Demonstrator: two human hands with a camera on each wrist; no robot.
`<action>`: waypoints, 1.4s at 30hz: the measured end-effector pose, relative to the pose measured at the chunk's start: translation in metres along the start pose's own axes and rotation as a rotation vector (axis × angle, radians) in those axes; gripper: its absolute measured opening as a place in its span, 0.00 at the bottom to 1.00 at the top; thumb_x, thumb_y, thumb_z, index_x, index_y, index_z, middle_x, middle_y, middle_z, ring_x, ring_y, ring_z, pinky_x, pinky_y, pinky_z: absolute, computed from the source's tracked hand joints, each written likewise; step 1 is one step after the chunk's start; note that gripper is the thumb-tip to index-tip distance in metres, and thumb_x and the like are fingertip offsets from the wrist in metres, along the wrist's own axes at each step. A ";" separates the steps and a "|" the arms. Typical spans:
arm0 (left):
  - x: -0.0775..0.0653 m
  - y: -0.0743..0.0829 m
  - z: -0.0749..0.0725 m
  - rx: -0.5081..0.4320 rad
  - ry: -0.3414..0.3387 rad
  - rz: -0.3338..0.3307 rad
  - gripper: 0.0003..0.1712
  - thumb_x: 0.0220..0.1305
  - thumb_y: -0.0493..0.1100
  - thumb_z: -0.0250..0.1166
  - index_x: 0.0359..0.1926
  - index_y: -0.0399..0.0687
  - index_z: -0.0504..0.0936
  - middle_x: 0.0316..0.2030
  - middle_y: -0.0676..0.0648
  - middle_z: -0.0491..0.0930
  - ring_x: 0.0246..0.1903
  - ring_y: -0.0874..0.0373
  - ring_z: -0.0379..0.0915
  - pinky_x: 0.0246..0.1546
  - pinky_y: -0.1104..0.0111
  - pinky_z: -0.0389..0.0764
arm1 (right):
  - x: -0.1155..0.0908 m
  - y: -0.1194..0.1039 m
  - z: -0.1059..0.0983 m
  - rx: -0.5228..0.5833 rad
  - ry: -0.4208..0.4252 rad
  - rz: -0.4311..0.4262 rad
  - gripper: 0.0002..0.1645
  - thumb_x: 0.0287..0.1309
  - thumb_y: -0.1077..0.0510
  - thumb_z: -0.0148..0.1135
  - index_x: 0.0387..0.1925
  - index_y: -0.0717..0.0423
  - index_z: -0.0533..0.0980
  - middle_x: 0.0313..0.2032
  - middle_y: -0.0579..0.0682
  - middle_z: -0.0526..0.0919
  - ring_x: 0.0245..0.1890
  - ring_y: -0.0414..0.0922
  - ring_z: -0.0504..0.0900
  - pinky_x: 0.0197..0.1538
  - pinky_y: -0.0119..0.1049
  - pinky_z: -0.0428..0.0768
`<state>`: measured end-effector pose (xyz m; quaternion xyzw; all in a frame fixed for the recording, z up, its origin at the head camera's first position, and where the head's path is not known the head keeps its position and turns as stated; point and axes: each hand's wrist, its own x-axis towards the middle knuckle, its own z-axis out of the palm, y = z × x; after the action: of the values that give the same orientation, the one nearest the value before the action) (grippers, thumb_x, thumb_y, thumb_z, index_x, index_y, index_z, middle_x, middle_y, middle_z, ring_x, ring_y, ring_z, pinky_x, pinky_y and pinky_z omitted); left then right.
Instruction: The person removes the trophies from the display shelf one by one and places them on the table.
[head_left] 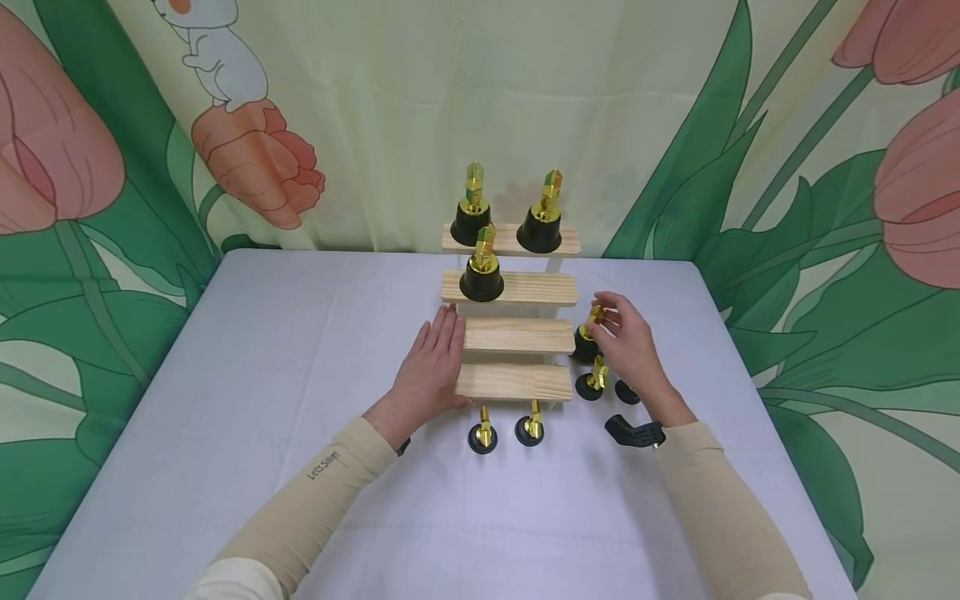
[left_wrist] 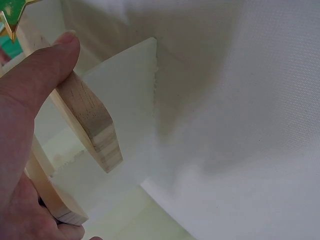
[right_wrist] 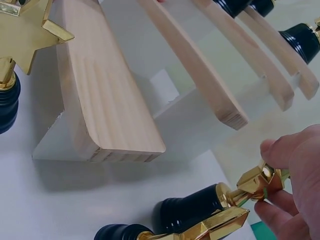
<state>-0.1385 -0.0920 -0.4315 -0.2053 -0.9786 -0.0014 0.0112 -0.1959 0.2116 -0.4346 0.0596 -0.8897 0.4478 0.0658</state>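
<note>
My right hand (head_left: 628,346) pinches the gold top of a small trophy (right_wrist: 192,206) with a black base, just right of a stepped wooden display stand (head_left: 517,336). Whether that base touches the table cannot be told. Fingers extended, my left hand (head_left: 431,367) rests along the stand's left side. Its thumb (left_wrist: 62,52) presses on the end of a wooden board (left_wrist: 87,107) in the left wrist view. Two trophies stand on the top step, a left one (head_left: 471,218) and a right one (head_left: 542,227). Another trophy (head_left: 482,279) stands on the step below.
Beside the right hand stands a trophy (head_left: 591,383); another black base (head_left: 627,392) is partly hidden by the wrist. Two more trophies, a left one (head_left: 483,435) and a right one (head_left: 530,428), stand before the stand on the white-covered table (head_left: 300,358). A printed curtain (head_left: 390,125) hangs behind.
</note>
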 end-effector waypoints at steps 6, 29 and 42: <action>0.000 0.000 0.000 0.004 0.000 0.002 0.80 0.38 0.68 0.80 0.76 0.29 0.42 0.77 0.31 0.40 0.78 0.40 0.36 0.77 0.52 0.49 | 0.000 0.003 0.002 -0.003 -0.009 0.012 0.31 0.66 0.66 0.59 0.68 0.58 0.64 0.64 0.60 0.71 0.67 0.58 0.72 0.65 0.48 0.75; 0.001 0.000 0.000 -0.014 -0.017 -0.009 0.81 0.39 0.67 0.79 0.76 0.29 0.40 0.78 0.31 0.38 0.78 0.40 0.34 0.78 0.52 0.47 | -0.002 0.003 0.006 -0.022 0.029 -0.008 0.29 0.64 0.69 0.59 0.66 0.60 0.65 0.63 0.61 0.71 0.67 0.61 0.72 0.66 0.48 0.74; 0.000 0.000 0.000 0.002 -0.004 -0.002 0.80 0.38 0.68 0.79 0.76 0.29 0.42 0.77 0.31 0.40 0.78 0.40 0.36 0.77 0.52 0.49 | -0.003 0.001 0.001 -0.085 0.053 -0.004 0.30 0.65 0.63 0.60 0.67 0.58 0.65 0.64 0.58 0.73 0.70 0.56 0.66 0.74 0.53 0.62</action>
<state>-0.1387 -0.0920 -0.4311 -0.2044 -0.9788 0.0000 0.0095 -0.1929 0.2113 -0.4364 0.0467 -0.9057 0.4109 0.0929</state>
